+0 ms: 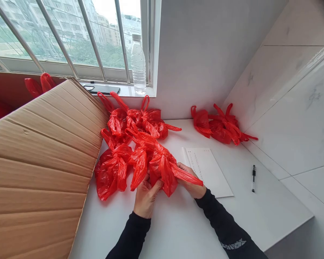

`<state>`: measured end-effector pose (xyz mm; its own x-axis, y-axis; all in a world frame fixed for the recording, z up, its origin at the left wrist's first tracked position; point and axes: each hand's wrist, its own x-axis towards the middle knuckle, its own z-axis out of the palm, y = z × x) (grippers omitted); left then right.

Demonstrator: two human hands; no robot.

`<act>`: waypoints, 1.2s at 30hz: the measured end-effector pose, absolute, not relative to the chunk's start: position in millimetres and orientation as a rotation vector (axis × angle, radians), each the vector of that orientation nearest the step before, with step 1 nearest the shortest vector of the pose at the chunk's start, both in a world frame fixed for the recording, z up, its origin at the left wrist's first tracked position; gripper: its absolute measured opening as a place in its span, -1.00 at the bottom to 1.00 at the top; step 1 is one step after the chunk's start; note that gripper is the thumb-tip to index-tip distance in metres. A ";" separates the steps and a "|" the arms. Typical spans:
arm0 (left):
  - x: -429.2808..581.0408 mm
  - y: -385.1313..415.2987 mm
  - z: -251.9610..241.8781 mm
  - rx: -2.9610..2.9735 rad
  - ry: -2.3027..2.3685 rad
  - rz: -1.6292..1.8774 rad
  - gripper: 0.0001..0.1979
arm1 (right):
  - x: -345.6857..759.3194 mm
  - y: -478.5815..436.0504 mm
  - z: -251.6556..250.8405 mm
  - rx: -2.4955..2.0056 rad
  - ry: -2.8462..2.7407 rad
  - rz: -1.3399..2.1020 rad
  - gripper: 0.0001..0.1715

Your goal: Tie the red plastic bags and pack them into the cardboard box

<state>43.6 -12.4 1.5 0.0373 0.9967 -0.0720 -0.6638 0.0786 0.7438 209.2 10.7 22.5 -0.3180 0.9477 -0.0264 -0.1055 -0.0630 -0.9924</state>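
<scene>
Both my hands grip one red plastic bag [162, 167] over the white table [178, 223]. My left hand [145, 196] pinches its lower middle from below, fingers closed on the plastic. My right hand [190, 181] is closed on its right side, where a flat handle strip sticks out. More tied red bags [129, 124] lie in a heap just behind and to the left, touching the held one.
A large cardboard box flap [43, 162] fills the left. A second pile of red bags [221, 126] lies by the right wall. A sheet of paper [207, 171] and a pen [254, 178] lie to the right. A water bottle [138, 64] and a phone [102, 89] are on the windowsill.
</scene>
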 end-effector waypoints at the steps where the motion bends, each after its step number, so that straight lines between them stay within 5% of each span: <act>1: 43.7 -12.5 1.6 0.635 0.705 1.391 -0.58 | 208.7 10.0 23.0 -1.016 -1.342 1.493 -0.70; 9: 45.8 -15.1 5.7 0.780 0.814 1.327 -0.69 | 210.8 7.8 31.1 -1.101 -1.517 1.186 -0.81; 16: 47.1 -17.0 10.7 0.702 0.775 1.393 -0.67 | 213.4 7.3 25.4 -1.186 -1.473 1.299 -0.53; 26: 47.7 -15.2 5.0 0.957 0.845 1.381 -0.72 | 211.3 16.1 16.5 -1.066 -1.076 1.523 -0.63; 31: 47.0 -13.1 0.3 0.917 0.827 1.401 -0.74 | 210.6 14.1 17.6 -0.944 -1.184 1.624 -0.45; 36: 46.9 -12.6 -1.5 0.879 0.825 1.367 -0.67 | 208.6 13.5 20.5 -0.925 -1.273 1.604 -0.49</act>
